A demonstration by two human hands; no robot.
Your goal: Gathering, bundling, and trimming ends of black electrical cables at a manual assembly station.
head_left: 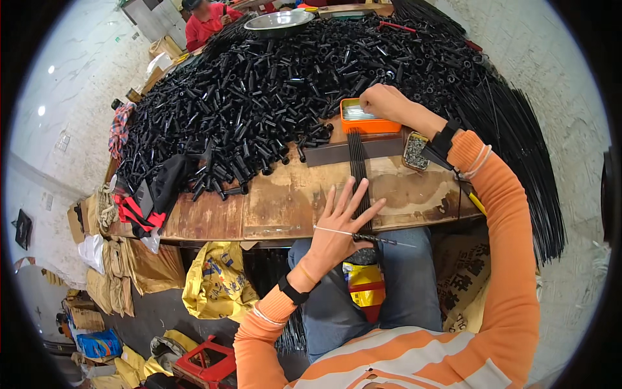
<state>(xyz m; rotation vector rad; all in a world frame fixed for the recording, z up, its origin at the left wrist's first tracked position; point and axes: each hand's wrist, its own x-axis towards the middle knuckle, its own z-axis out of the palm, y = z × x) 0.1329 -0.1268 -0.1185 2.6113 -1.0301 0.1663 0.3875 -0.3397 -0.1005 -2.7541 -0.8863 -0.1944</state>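
My left hand [340,227] lies with fingers spread over a bundle of thin black rods [357,159] that runs from the table's front edge up to an orange box. Across the back of this hand goes a thin pale strand, and beside the thumb is a slim tool with a dark twisted handle [379,240]; how it is held is unclear. My right hand [383,102] is at the right side of the orange box [376,125], fingers curled down and partly hidden. Inside the box lie thin whitish pieces [355,113]. Whatever the right fingertips hold does not show.
A large heap of black tubular parts [259,97] covers the table [278,201]. Long black rods [518,142] hang over its right edge. A small tin of metal bits [415,152] stands near my right wrist. A metal bowl [278,21] and a person in red [206,24] are at the far side.
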